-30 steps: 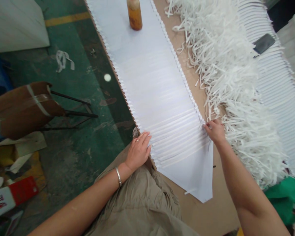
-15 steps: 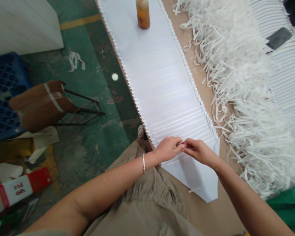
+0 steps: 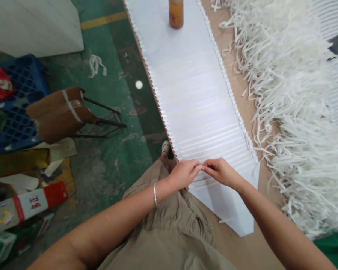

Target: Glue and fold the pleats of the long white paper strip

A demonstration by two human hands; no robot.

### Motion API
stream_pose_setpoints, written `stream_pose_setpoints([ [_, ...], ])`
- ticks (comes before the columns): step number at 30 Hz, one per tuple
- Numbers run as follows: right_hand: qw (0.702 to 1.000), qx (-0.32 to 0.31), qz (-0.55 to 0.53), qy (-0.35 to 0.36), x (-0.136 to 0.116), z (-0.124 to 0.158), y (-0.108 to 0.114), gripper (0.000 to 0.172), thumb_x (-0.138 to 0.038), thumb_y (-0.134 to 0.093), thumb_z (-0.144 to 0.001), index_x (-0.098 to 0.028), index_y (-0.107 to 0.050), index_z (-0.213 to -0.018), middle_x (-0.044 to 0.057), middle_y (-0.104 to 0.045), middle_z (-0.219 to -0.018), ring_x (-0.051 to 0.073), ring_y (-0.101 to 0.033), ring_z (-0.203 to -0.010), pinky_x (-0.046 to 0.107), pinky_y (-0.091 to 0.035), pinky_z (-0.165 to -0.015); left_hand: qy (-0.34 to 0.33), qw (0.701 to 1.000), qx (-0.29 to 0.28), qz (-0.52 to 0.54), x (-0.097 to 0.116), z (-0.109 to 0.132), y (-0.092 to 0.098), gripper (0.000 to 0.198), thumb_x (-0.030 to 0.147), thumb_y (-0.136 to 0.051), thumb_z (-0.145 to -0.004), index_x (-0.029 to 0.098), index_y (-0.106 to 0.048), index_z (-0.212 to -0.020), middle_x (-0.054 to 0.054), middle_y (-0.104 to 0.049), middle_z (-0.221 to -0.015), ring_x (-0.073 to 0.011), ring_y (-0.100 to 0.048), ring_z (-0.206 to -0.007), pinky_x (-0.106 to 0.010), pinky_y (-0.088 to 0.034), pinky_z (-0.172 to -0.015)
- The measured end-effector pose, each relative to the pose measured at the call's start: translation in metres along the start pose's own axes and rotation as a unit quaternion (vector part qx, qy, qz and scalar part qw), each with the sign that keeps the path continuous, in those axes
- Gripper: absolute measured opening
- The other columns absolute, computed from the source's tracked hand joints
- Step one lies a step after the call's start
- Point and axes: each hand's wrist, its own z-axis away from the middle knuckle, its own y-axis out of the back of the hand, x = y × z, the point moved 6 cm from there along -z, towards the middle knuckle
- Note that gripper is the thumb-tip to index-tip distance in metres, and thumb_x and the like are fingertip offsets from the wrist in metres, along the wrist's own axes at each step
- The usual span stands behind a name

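Fingertips pinched, my left hand (image 3: 184,174) meets my right hand (image 3: 221,172) over the near end of a long row of overlapping white paper pieces (image 3: 186,86). My right thumb and index finger are pressed together at the left fingertips. Whatever lies between the fingers is too small or hidden to make out. Below my hands, the nearest white sheet (image 3: 239,213) ends in a slanted edge. A short white strip (image 3: 227,221) lies at that edge.
A bottle with amber liquid (image 3: 176,15) stands on the far paper. Along the right lies a heap of white strips (image 3: 295,93) on brown board (image 3: 259,247). Leftward on the green floor are a brown-padded chair (image 3: 62,114), a blue crate (image 3: 25,86) and boxes (image 3: 30,204).
The view has shifted, so the table and floor things sit farther right in the picture. My hands have moved slightly left, still pinched together at the fingertips.
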Motion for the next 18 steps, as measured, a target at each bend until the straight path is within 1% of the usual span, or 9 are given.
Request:
stream_pose_setpoints([
  [2, 1.0, -0.002, 0.006, -0.02, 0.003, -0.001, 0.005, 0.043, -0.054, -0.056, -0.095, -0.017, -0.068, -0.076, -0.002, -0.053, -0.06, 0.011, -0.042, -0.059, 0.026, -0.031, -0.056, 0.063, 0.995, -0.02, 0.073, -0.016, 0.002, 0.003, 0.025, 0.033, -0.051, -0.097, 0.019, -0.065, -0.082, -0.002, -0.068, -0.071, -0.0154, -0.061, -0.067, -0.026, -0.047, -0.067],
  [3, 1.0, -0.003, 0.006, -0.028, 0.006, -0.001, 0.01, 0.044, -0.055, -0.056, -0.095, -0.017, -0.07, -0.078, -0.002, -0.055, -0.061, 0.012, -0.042, -0.059, 0.026, -0.032, -0.056, 0.086, 0.991, -0.021, 0.102, -0.025, 0.004, 0.006, 0.025, 0.034, -0.053, -0.096, 0.018, -0.064, -0.08, 0.0, -0.065, -0.066, -0.014, -0.059, -0.062, -0.024, -0.044, -0.062],
  [5, 0.999, 0.007, 0.009, -0.043, 0.015, 0.0, 0.025, 0.046, -0.058, -0.055, -0.093, -0.018, -0.072, -0.081, -0.001, -0.057, -0.062, 0.012, -0.044, -0.059, 0.026, -0.034, -0.056, 0.123, 0.983, 0.001, 0.137, -0.042, 0.008, 0.018, 0.025, 0.036, -0.056, -0.093, 0.018, -0.062, -0.077, 0.002, -0.061, -0.058, -0.0122, -0.056, -0.056, -0.022, -0.041, -0.058],
  [8, 0.995, 0.056, 0.034, -0.071, 0.041, 0.0, 0.061, 0.048, -0.064, -0.057, -0.09, -0.019, -0.072, -0.082, 0.0, -0.059, -0.063, 0.014, -0.047, -0.06, 0.028, -0.036, -0.058, 0.168, 0.971, 0.051, 0.16, -0.068, 0.011, 0.037, 0.027, 0.039, -0.059, -0.09, 0.019, -0.057, -0.072, 0.005, -0.055, -0.048, -0.0099, -0.05, -0.045, -0.021, -0.037, -0.052],
  [10, 0.989, 0.101, 0.059, -0.087, 0.059, 0.0, 0.089, 0.051, -0.068, -0.057, -0.087, -0.019, -0.071, -0.079, 0.0, -0.059, -0.063, 0.015, -0.049, -0.061, 0.029, -0.038, -0.059, 0.181, 0.964, 0.079, 0.18, -0.082, 0.01, 0.047, 0.026, 0.039, -0.06, -0.089, 0.02, -0.054, -0.072, 0.005, -0.055, -0.048, -0.0089, -0.048, -0.041, -0.02, -0.036, -0.049],
  [13, 0.976, 0.165, 0.099, -0.098, 0.078, -0.004, 0.128, 0.055, -0.074, -0.059, -0.082, -0.02, -0.067, -0.074, 0.001, -0.059, -0.062, 0.015, -0.049, -0.06, 0.029, -0.038, -0.059, 0.183, 0.953, 0.097, 0.222, -0.094, 0.003, 0.052, 0.022, 0.038, -0.059, -0.088, 0.019, -0.057, -0.078, 0.001, -0.065, -0.058, -0.0101, -0.055, -0.043, -0.02, -0.037, -0.046],
  [16, 0.96, 0.222, 0.129, -0.112, 0.084, -0.009, 0.156, 0.058, -0.078, -0.064, -0.075, -0.02, -0.062, -0.068, -0.001, -0.054, -0.056, 0.014, -0.044, -0.056, 0.029, -0.034, -0.055, 0.191, 0.945, 0.114, 0.239, -0.1, -0.006, 0.054, 0.019, 0.037, -0.06, -0.087, 0.018, -0.058, -0.082, -0.001, -0.069, -0.062, -0.0109, -0.058, -0.044, -0.02, -0.036, -0.043],
  [18, 0.955, 0.238, 0.128, -0.124, 0.084, -0.014, 0.168, 0.059, -0.079, -0.065, -0.074, -0.021, -0.059, -0.066, -0.002, -0.051, -0.053, 0.013, -0.042, -0.052, 0.029, -0.033, -0.053, 0.196, 0.942, 0.14, 0.234, -0.101, -0.011, 0.056, 0.02, 0.037, -0.062, -0.087, 0.019, -0.056, -0.08, 0.001, -0.067, -0.059, -0.0104, -0.056, -0.041, -0.02, -0.037, -0.043],
])
